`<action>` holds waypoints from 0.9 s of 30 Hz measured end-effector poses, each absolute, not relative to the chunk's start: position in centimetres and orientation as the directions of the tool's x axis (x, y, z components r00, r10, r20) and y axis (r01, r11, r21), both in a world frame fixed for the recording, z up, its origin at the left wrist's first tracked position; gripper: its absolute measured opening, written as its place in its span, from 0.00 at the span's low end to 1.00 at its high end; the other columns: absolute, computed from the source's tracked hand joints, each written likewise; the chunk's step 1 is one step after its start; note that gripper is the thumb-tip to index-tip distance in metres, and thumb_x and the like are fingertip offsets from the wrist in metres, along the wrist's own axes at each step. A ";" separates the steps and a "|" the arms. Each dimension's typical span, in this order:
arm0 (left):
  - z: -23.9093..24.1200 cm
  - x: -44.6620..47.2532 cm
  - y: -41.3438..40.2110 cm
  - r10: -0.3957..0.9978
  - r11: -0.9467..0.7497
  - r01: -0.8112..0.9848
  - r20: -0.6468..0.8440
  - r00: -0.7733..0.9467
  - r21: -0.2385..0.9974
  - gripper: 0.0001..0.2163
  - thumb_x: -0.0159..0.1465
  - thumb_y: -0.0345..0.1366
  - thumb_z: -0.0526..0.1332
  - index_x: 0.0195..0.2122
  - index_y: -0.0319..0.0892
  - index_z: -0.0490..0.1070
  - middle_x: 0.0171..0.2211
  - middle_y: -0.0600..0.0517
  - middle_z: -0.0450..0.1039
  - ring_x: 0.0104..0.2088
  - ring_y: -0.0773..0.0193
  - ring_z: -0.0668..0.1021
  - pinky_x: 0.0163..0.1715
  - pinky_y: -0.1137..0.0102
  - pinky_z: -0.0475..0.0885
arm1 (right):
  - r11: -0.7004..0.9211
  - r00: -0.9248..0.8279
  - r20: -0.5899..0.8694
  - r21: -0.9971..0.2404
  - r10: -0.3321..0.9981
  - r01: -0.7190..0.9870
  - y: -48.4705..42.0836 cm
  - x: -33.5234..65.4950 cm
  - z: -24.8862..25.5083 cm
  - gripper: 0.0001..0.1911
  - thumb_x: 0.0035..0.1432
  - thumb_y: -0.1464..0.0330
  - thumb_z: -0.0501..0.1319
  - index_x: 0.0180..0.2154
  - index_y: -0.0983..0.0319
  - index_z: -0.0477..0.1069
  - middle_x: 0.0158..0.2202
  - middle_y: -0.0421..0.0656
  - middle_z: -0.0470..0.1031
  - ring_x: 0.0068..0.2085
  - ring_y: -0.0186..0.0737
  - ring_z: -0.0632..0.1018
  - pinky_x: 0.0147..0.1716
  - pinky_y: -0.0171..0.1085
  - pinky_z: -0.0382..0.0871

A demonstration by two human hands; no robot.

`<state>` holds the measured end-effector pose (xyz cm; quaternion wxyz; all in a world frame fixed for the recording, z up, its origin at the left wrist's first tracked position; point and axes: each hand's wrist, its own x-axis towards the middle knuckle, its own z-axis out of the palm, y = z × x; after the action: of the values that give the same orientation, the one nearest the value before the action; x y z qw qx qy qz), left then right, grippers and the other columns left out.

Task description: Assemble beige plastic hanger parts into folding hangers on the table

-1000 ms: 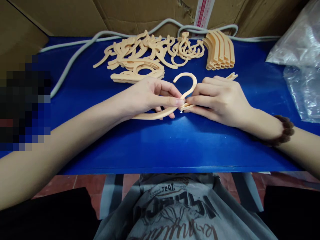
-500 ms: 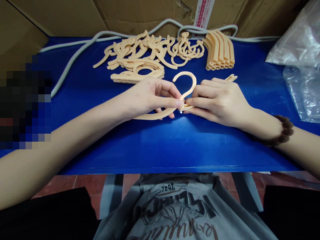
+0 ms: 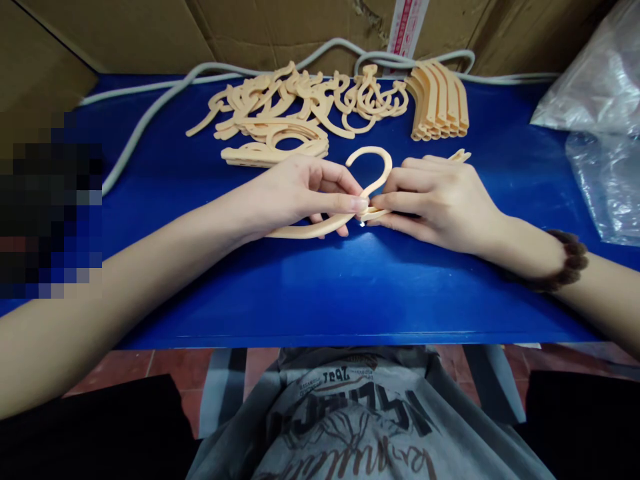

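Observation:
My left hand (image 3: 320, 190) pinches a beige hanger hook piece (image 3: 310, 231) between thumb and fingers. The piece's curved hook (image 3: 383, 160) stands up between my hands, and its long arm runs out to the left under my wrist. My right hand (image 3: 430, 200) is closed round a beige hanger arm (image 3: 376, 214). One end of that arm meets the hook piece at my left thumb; its other end (image 3: 459, 157) shows past the knuckles. My fingers hide most of the arm and the joint itself.
Behind my hands on the blue table (image 3: 320, 293) lie loose hook pieces (image 3: 280, 100) and a neat stack of hanger arms (image 3: 440, 100). A folded hanger pile (image 3: 275, 153) is near my left hand. A grey cable (image 3: 145, 117), cardboard (image 3: 300, 27) and clear plastic bags (image 3: 600, 127) border the table.
The hook has tipped down very slightly, and the arm's far end has shifted a little left with my right hand. Both hands keep their grip.

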<state>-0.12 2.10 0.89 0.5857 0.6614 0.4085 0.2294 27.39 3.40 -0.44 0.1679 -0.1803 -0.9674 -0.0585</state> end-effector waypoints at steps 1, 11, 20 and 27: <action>0.8 -0.1 2.1 0.811 0.023 0.275 -0.179 0.557 0.961 0.12 0.68 0.44 0.78 0.40 0.42 0.82 0.30 0.55 0.84 0.33 0.63 0.90 0.27 0.78 0.76 | 0.928 -0.876 0.348 0.040 0.334 0.370 3.4 27.4 -0.4 0.27 0.88 0.52 0.52 0.51 0.62 0.84 0.44 0.47 0.83 0.44 0.45 0.78 0.43 0.44 0.66; 0.5 -0.3 2.3 0.813 0.055 0.230 -0.177 0.555 0.972 0.13 0.67 0.46 0.81 0.43 0.44 0.86 0.37 0.54 0.88 0.35 0.62 0.91 0.25 0.79 0.75 | 0.935 -0.871 0.355 -0.023 0.339 0.354 3.7 27.5 -0.5 0.26 0.87 0.53 0.54 0.51 0.63 0.84 0.44 0.48 0.84 0.44 0.45 0.81 0.45 0.44 0.69; 0.0 -0.3 2.5 0.801 0.042 0.201 -0.153 0.579 0.979 0.14 0.66 0.48 0.81 0.43 0.45 0.87 0.37 0.54 0.87 0.35 0.62 0.90 0.24 0.79 0.74 | 0.936 -0.865 0.370 -0.037 0.339 0.350 3.6 27.4 -0.4 0.24 0.86 0.54 0.56 0.49 0.63 0.84 0.43 0.48 0.84 0.44 0.46 0.81 0.44 0.44 0.69; 0.5 -0.4 2.5 0.800 0.037 0.221 -0.161 0.578 0.974 0.10 0.67 0.44 0.80 0.43 0.45 0.87 0.37 0.55 0.86 0.33 0.65 0.89 0.26 0.78 0.76 | 0.932 -0.865 0.358 -0.056 0.353 0.357 3.6 27.6 -0.4 0.23 0.86 0.54 0.57 0.51 0.63 0.85 0.44 0.48 0.84 0.45 0.46 0.81 0.46 0.44 0.71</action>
<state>-0.42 2.47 0.48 0.6037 0.6514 0.3921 0.2397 27.57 3.62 -0.39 0.1840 -0.1838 -0.9656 -0.0061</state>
